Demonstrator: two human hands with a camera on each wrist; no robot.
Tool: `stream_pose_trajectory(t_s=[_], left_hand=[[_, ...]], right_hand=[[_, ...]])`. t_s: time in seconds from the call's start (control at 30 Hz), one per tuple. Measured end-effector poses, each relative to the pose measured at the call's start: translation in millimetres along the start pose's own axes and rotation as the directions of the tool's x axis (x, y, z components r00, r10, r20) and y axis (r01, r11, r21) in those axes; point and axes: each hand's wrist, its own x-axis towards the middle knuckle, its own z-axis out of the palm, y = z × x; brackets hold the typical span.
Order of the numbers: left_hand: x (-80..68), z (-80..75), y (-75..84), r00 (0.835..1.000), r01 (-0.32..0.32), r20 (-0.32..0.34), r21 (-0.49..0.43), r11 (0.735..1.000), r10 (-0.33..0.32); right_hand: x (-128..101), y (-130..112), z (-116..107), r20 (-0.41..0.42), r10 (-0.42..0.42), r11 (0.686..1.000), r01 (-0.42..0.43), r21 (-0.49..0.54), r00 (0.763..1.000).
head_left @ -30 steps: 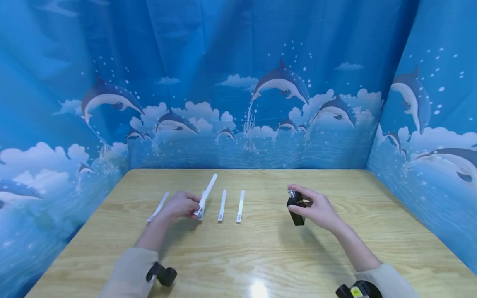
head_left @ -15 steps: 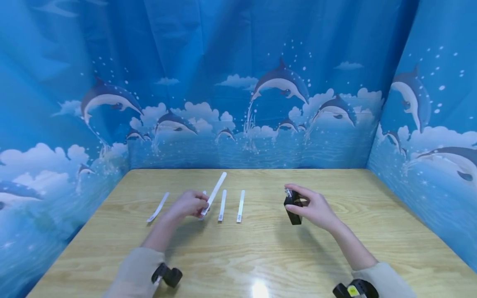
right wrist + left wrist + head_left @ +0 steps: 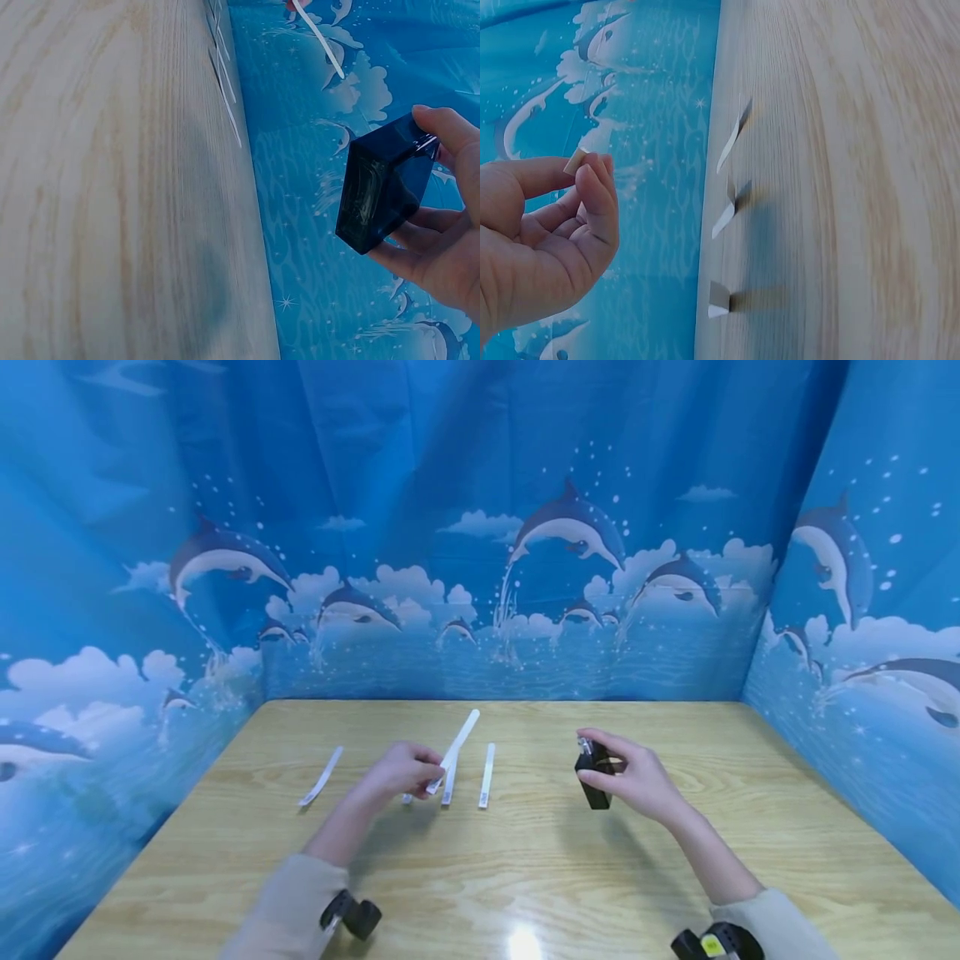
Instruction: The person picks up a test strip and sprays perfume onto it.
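The left hand (image 3: 401, 774) pinches one end of a white paper strip (image 3: 456, 748) between thumb and fingertips, raised over the table (image 3: 525, 877). The strip looks light and bendy, best held near an end. The right hand (image 3: 637, 781) curls around a small dark glass bottle (image 3: 592, 777), likely hard, smooth and breakable. Three more strips (image 3: 486, 774) lie nearby.
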Motion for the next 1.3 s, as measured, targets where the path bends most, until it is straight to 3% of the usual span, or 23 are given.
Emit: stream_pose_trajectory(t_s=[0.27, 0.73, 1.3], left_hand=[[-2.0, 12.2, 7.6, 0.999, -0.026, 0.023, 0.038, 0.999, 0.025], [-1.5, 34.5, 16.5, 0.990, -0.065, 0.124, 0.028, 0.997, 0.061], [-5.7, 55.2, 25.4, 0.978, -0.065, 0.197, 0.014, 0.998, 0.061]], right_hand=[[1, -3, 0, -0.005, -0.009, 1.000, 0.008, -0.005, 1.000], [0, -1, -1, -0.004, -0.045, 0.999, 0.045, -0.031, 0.999], [1, 3, 2, -0.022, -0.090, 0.993, 0.088, -0.082, 0.996]])
